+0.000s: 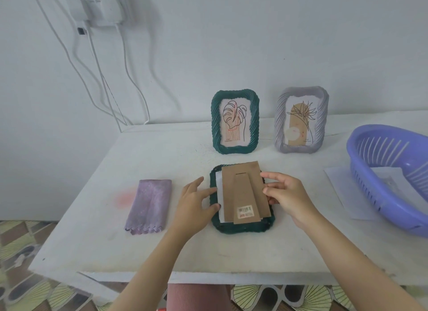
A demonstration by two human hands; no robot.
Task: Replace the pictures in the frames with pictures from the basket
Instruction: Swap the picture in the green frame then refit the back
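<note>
— Fingers (268, 176) of right hand (286, 194) pinch backing board (245, 190) at its 3 o'clock edge. Left hand (196, 201) lies with straight fingers pressing face-down green frame (243, 229) at 9 o'clock.
— Picture location?
— White sheet (219, 192) peeks from under board, inside frame, mid-tabletop (162, 252). Basket (382, 128) at 3 o'clock, paper inside.
— Risk?
— Board sits skewed. Forcing it could crease sheet or miss the tabs. Frame may slide if left pressure eases.
</note>
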